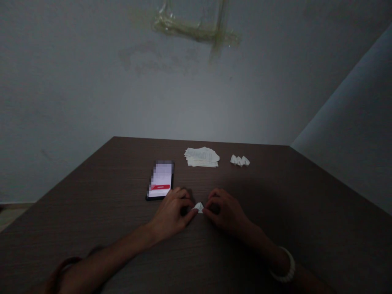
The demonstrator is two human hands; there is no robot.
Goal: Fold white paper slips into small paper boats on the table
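A small folded piece of white paper (199,207) sits on the dark wood-grain table (275,204), just in front of me. My left hand (173,212) and my right hand (225,210) come in from either side, and their fingertips hold the paper's edges. Much of the fold is hidden by my fingers. Beyond my left hand lies a black smartphone (160,180) with a lit screen, close to my knuckles but apart from them.
A loose stack of paper slips (202,157) and several small folded paper pieces (240,160) lie near the table's far edge. Grey walls (196,106) rise behind the table, with a stained, taped patch (196,22) high up.
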